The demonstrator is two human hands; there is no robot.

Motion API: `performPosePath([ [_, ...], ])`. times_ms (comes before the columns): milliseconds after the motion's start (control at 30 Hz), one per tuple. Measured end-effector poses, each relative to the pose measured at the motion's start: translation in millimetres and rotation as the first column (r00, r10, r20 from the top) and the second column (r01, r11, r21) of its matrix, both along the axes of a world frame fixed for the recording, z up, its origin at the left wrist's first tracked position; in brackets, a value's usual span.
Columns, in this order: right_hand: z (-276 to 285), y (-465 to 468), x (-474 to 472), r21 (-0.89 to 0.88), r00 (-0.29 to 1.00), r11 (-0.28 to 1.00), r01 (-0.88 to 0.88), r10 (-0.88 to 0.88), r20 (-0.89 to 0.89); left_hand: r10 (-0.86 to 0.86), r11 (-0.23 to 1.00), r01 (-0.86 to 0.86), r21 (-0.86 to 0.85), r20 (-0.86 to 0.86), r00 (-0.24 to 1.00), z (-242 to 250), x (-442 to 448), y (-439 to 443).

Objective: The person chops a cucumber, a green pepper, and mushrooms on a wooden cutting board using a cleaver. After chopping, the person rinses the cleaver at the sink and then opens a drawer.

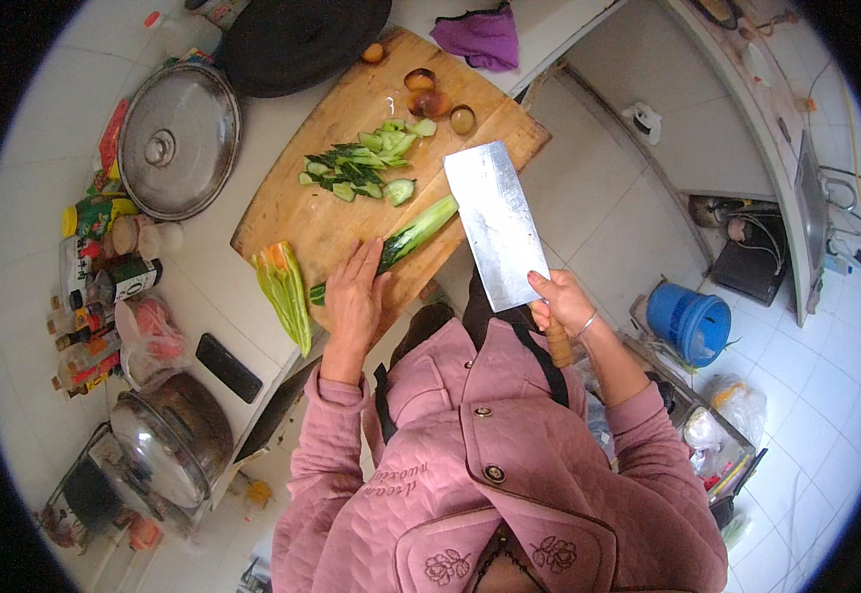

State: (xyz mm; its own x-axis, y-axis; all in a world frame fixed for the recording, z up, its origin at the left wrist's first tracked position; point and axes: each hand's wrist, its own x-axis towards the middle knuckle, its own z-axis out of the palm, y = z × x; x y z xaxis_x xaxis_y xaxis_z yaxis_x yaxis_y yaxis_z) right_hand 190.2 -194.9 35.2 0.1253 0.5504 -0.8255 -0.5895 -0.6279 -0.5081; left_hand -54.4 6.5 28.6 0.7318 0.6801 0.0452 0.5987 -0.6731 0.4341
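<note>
My left hand [355, 300] lies over a partly cut cucumber [421, 231] near the front edge of the wooden cutting board [282, 196], holding it down. The cucumber's pale cut face points right, towards the blade. My right hand [565, 302] grips the wooden handle of a cleaver [493, 222]. Its broad steel blade overlaps the board's right side, beside the cucumber's end. Sliced cucumber [360, 164] is heaped in the middle of the board. Left of my left hand, a split green pepper [286, 300] lies across the board's corner.
Rounded amber-brown pieces [430, 102], perhaps preserved eggs, sit at the board's far end. Behind are a black round lid [301, 44] and a purple cloth [479, 37]. Leftward stand a pot lid [178, 141], a phone [228, 368] and a pot [178, 437]. A blue bucket [686, 322] stands right.
</note>
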Motion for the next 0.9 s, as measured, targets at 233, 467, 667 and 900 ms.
performPosePath([
  [233, 1, 3, -13, -0.005, 0.997, 0.997, -0.071, 0.071, -0.008, -0.016, 1.000, 0.016, -0.007, 0.033, 0.999, -2, 0, 1],
  [467, 2, 6, -21, -0.018, 0.995, 0.998, -0.060, 0.058, -0.082, -0.009, 1.000, 0.008, -0.008, -0.015, 1.000, 0, 2, 1],
  [667, -1, 3, -16, 0.009, 0.992, 0.998, -0.061, 0.062, -0.108, -0.020, 1.000, 0.020, -0.022, -0.019, 1.000, 2, 2, 2],
  [900, 0, -4, -9, 0.005, 0.995, 0.997, -0.081, 0.081, -0.059, -0.048, 0.998, 0.047, -0.029, -0.026, 0.999, 3, 4, 4],
])
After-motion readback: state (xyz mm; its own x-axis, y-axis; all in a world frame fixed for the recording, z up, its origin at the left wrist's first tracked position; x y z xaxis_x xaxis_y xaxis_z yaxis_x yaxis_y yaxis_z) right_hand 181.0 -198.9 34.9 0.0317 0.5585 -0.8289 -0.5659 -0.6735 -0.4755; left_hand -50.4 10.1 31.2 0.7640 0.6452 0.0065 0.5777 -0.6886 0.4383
